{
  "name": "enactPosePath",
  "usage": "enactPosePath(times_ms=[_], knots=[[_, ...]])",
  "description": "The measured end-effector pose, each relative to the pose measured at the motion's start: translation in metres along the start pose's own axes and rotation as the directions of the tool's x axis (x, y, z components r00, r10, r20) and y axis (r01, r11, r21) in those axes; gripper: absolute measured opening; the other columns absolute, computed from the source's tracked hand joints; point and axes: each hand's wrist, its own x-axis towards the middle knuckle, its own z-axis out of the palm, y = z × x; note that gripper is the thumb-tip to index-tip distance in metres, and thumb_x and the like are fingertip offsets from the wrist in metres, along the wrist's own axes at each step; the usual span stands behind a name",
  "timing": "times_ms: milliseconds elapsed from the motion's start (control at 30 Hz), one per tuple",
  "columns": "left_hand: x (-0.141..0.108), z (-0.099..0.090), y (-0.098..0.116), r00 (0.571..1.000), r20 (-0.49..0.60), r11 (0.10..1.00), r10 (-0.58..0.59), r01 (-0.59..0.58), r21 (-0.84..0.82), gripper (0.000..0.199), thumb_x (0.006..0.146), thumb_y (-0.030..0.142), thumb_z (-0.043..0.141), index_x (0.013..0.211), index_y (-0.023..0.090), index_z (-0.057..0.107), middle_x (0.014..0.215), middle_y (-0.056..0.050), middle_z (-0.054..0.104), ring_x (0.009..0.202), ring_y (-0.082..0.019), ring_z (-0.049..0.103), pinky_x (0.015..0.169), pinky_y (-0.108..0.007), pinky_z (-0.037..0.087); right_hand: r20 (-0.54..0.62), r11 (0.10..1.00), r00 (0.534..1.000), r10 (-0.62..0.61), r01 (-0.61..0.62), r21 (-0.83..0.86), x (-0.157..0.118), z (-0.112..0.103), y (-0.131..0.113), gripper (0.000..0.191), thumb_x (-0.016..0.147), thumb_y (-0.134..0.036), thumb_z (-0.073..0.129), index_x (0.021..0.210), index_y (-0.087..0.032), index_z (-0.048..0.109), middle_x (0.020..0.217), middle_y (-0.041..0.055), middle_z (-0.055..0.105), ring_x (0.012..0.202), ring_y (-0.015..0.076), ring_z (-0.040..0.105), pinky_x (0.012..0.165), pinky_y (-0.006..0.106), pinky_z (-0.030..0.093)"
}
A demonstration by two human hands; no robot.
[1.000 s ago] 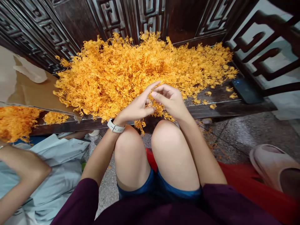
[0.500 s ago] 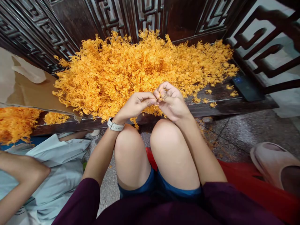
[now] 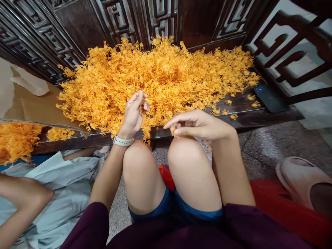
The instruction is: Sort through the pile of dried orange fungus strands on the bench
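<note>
A big heap of small orange claw-like pieces [image 3: 124, 79] with thin stems lies in front of me; they look like plastic, but I cannot tell their exact kind. My left hand [image 3: 133, 112], a pale band on its wrist, is raised at the heap's front edge. Its thumb and fingers are curled together; whatever lies between them blends with the heap behind. Over my right knee, my right hand [image 3: 198, 124] points left with its palm down. Thumb and fingers pinch a small orange piece [image 3: 174, 132], partly hidden by the fingers.
The heap rests on a dark wooden bench [image 3: 233, 121] with a carved back. A phone [image 3: 269, 98] lies at its right end. Cardboard [image 3: 46, 110] stands at left, beside another orange pile [image 3: 19, 141]. Another person's arm [image 3: 23, 204] is at lower left; a pink shoe [image 3: 303, 180] at right.
My hands were together, fingertips meeting on a small orange piece. They have parted: the left moved left to the heap's edge, the right turned palm down and dropped over my knee.
</note>
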Motion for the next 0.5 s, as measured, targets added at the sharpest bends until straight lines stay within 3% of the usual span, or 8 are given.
enactPosePath(times_ms=[33,100,133,200,233,367,433,500], knots=[[0.0,0.002,0.0,1.0,-0.013,1.0,-0.003,0.004,0.014,0.024,0.1,0.042,0.072,0.088,0.022,0.071,0.075,0.002,0.06,0.062,-0.007,0.054,0.063,-0.02,0.048,-0.01,1.0,1.0,0.001,-0.001,-0.012,0.001,-0.001,0.001,0.02,0.092,-0.03,0.084,0.109,-0.02,0.083,0.091,0.0044,0.078,0.078,0.0145,0.07,0.066,0.027,0.053],[-0.001,0.005,-0.001,0.999,-0.052,0.999,-0.008,0.01,0.032,0.025,0.099,0.046,0.072,0.093,0.022,0.072,0.088,0.0,0.069,0.071,-0.008,0.063,0.069,-0.021,0.052,-0.236,0.98,0.961,-0.144,0.171,0.098,0.005,-0.006,0.008,0.019,0.093,-0.038,0.081,0.109,-0.027,0.083,0.094,0.0028,0.079,0.075,0.0146,0.067,0.063,0.028,0.053],[-0.001,0.006,-0.001,0.998,-0.065,0.999,-0.015,0.017,0.037,0.026,0.099,0.049,0.072,0.096,0.023,0.072,0.095,-0.001,0.072,0.075,-0.008,0.065,0.071,-0.021,0.053,-0.411,0.94,0.886,-0.213,0.301,0.162,0.007,-0.009,0.013,0.02,0.095,-0.046,0.078,0.108,-0.031,0.082,0.099,0.0027,0.079,0.074,0.0155,0.065,0.062,0.029,0.053],[0.0,0.006,-0.002,0.997,-0.057,0.998,-0.042,0.045,0.042,0.03,0.099,0.054,0.07,0.102,0.024,0.072,0.104,-0.002,0.075,0.081,-0.01,0.069,0.076,-0.023,0.055,-0.641,0.859,0.746,-0.182,0.438,0.266,0.01,-0.014,0.023,0.033,0.098,-0.062,0.064,0.111,-0.036,0.079,0.118,0.0033,0.079,0.082,0.018,0.065,0.066,0.033,0.056],[0.001,0.006,-0.002,0.997,-0.038,0.997,-0.061,0.063,0.04,0.032,0.099,0.056,0.069,0.106,0.025,0.072,0.106,-0.003,0.076,0.083,-0.01,0.071,0.078,-0.024,0.057,-0.681,0.849,0.723,-0.118,0.429,0.308,0.012,-0.015,0.027,0.039,0.099,-0.067,0.059,0.115,-0.037,0.078,0.127,0.0032,0.076,0.085,0.0185,0.065,0.07,0.034,0.057],[0.005,0.006,0.0,0.994,0.071,0.995,-0.084,0.08,0.052,0.037,0.102,0.062,0.061,0.114,0.028,0.069,0.124,-0.003,0.078,0.107,-0.015,0.076,0.092,-0.029,0.062,-0.604,0.973,0.797,0.012,0.129,0.189,0.022,0.0,0.033,0.039,0.094,-0.059,0.072,0.123,-0.032,0.074,0.121,0.0043,0.075,0.079,0.0164,0.063,0.072,0.034,0.054],[0.007,0.012,0.004,0.986,0.148,0.994,-0.072,0.06,0.087,0.041,0.105,0.064,0.053,0.116,0.027,0.068,0.131,-0.004,0.077,0.122,-0.019,0.074,0.097,-0.033,0.063,-0.557,0.999,0.829,-0.051,0.04,-0.032,0.03,0.012,0.032,0.041,0.089,-0.053,0.083,0.121,-0.029,0.075,0.113,0.0048,0.074,0.083,0.0176,0.064,0.075,0.033,0.053],[0.009,0.022,0.008,0.974,0.215,0.994,-0.068,0.048,0.096,0.043,0.107,0.062,0.05,0.118,0.025,0.068,0.134,-0.005,0.076,0.132,-0.021,0.07,0.099,-0.035,0.063,-0.559,0.98,0.817,-0.143,0.037,-0.197,0.038,0.018,0.032,0.046,0.085,-0.052,0.088,0.121,-0.028,0.075,0.115,0.0056,0.072,0.094,0.0205,0.064,0.081,0.034,0.054]])
